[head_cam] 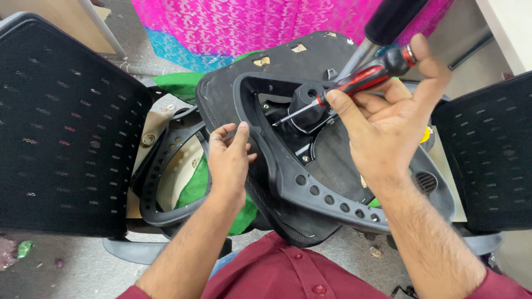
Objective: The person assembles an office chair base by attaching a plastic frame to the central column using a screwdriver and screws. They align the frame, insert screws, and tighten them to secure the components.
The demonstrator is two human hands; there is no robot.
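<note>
Head view: the right hand (388,119) grips a screwdriver with a red-and-black handle and thin steel shaft (363,80), fingers wrapped round the handle, thumb up near the butt end. The tip points down-left into the recess of an upturned black plastic chair seat base with a curved armrest frame (310,185), just beside a black cylindrical hub (307,102); whether the tip sits in a screw head I cannot tell. The left hand (230,158) rests on the frame's left edge, fingers loosely curled, pinching nothing that shows. A grey gas-lift column with a black sleeve (382,27) rises behind the handle. Black mesh chair backs (66,127) stand at left and right; green cloth (194,188) lies beneath. Judgement: good practice here is keeping the shaft in line with the screw, pressing axially, and letting the left hand brace the frame against twisting.
</note>
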